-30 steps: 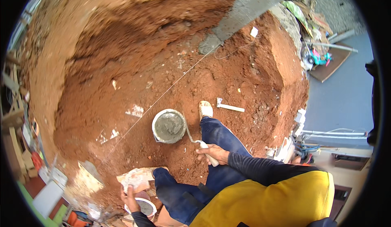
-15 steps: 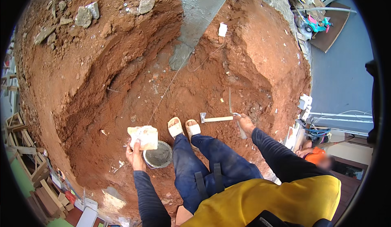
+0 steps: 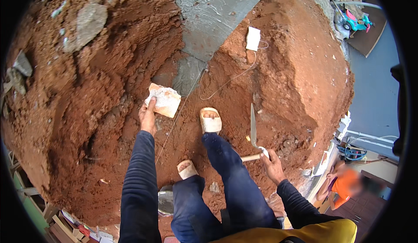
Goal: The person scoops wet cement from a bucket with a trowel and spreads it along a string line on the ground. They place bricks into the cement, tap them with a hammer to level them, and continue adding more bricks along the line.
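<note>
The left hand grasps a flat, broken slab, its thumb lying over the whitish face and its orange edges showing. This slab is held out over the red soil, left of a thin string that runs down from a patch of wet-looking cement. The right hand is closed around the handle of a trowel; the blade points away from the person and appears nearly edge-on.

Just beside the right hand is a wooden handle, its other end hidden behind the right leg. A bucket sits between the left sleeve and the left leg, mostly covered, so I can't make out its contents well. Pale sandals are on both feet. Ahead, a grey concrete beam meets the cement, and a white block with string attached rests to its right. Another person in orange is at the far right.
</note>
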Demonstrator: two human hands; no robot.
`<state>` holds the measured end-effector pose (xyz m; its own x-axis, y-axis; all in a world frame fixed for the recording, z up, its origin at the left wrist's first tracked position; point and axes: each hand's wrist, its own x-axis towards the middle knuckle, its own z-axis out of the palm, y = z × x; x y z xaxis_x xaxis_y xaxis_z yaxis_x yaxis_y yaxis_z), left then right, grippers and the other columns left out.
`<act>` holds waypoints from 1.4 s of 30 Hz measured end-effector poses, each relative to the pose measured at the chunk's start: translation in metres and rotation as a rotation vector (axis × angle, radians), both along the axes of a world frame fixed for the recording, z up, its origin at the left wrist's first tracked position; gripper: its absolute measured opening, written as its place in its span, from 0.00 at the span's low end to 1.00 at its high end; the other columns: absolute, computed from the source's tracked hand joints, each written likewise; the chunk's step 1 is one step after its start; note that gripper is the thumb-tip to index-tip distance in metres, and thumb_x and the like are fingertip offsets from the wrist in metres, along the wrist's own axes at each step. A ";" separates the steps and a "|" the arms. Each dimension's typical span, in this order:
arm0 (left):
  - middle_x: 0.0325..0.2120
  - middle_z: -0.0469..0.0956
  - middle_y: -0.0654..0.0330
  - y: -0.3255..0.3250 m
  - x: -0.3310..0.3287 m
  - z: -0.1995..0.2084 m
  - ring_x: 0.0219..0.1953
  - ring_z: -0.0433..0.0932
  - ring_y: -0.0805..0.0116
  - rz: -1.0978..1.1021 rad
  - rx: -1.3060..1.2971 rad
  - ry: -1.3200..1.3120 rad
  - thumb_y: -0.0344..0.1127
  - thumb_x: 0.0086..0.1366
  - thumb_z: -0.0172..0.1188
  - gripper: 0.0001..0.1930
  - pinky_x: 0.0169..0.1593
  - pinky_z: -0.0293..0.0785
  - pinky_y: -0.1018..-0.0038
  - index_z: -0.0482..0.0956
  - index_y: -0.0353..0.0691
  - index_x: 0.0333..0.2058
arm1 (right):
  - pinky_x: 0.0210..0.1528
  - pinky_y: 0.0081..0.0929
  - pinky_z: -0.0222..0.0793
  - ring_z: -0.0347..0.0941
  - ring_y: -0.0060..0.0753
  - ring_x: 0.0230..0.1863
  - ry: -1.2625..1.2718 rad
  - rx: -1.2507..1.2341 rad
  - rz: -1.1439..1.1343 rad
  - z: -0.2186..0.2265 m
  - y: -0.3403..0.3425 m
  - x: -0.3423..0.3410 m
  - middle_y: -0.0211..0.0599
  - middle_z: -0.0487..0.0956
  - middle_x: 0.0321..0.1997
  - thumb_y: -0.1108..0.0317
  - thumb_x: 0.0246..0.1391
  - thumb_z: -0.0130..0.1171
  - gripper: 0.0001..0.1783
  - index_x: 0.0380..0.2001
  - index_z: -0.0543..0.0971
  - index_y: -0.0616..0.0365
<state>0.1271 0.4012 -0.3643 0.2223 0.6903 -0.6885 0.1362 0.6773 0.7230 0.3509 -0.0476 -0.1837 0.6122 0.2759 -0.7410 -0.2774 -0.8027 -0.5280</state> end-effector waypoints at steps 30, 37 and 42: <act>0.49 0.85 0.58 0.096 0.223 -0.272 0.49 0.86 0.67 -0.302 0.044 -0.023 0.53 0.71 0.69 0.26 0.45 0.88 0.72 0.78 0.40 0.57 | 0.36 0.26 0.70 0.70 0.18 0.33 -0.023 0.371 0.191 -0.278 0.160 0.089 0.26 0.77 0.31 0.55 0.66 0.68 0.20 0.50 0.79 0.58; 0.57 0.81 0.45 0.110 0.223 -0.261 0.51 0.85 0.57 -0.533 0.278 0.268 0.55 0.69 0.69 0.39 0.44 0.87 0.65 0.71 0.33 0.68 | 0.54 0.37 0.74 0.79 0.35 0.49 -0.501 0.699 0.419 -0.235 0.253 0.115 0.39 0.84 0.49 0.63 0.68 0.61 0.15 0.53 0.81 0.60; 0.41 0.87 0.50 0.122 0.227 -0.262 0.23 0.78 0.68 -0.605 0.377 0.313 0.52 0.69 0.69 0.35 0.32 0.78 0.69 0.75 0.34 0.66 | 0.66 0.37 0.73 0.78 0.39 0.63 -0.530 0.830 0.362 -0.240 0.318 0.128 0.48 0.81 0.64 0.70 0.67 0.64 0.18 0.58 0.80 0.59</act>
<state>0.3539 0.5232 -0.6266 0.4695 0.7106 -0.5240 0.6393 0.1357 0.7569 0.4785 0.2704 -0.4241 0.5826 0.8061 0.1039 0.3346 -0.1214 -0.9345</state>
